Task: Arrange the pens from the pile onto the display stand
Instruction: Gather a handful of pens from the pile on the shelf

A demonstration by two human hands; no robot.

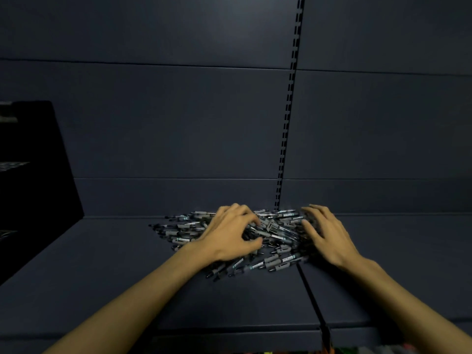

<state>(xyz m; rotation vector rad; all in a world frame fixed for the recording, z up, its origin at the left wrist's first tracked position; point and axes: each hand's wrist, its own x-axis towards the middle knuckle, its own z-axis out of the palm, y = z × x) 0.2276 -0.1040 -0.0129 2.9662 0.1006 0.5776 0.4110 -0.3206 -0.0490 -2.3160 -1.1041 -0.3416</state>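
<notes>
Pile: a heap of grey-and-black pens point(270, 235) sits just below the middle of the frame, on a dark shelf point(127, 264) up against the back panel, the barrels crossing every which way.
Left hand: the left hand point(229, 233) is down on the left half of the heap, fingers curled and thumb tucked in toward them. It looks to be gathering pens, but whether it actually has any gripped I cannot tell from here.
Right hand: the right hand point(325, 235) lies on the right edge of the heap, fingers spread and fairly straight, resting on the pens rather than closing on them.
Why so: my read is that both hands are bracketing the heap to rake a bunch together, the right one corralling while the left scoops.
Display stand: a dark stepped unit point(33, 175) stands at the left edge of the frame, well apart from the heap; that is probably the display stand, with faint rows on its tiers.
Hard to see: the light is dim, the stand is cut off by the frame edge, the fingertips are blurred, and the pens under both palms are hidden.
Progress: nearly all the sorting looks to lie ahead.
</notes>
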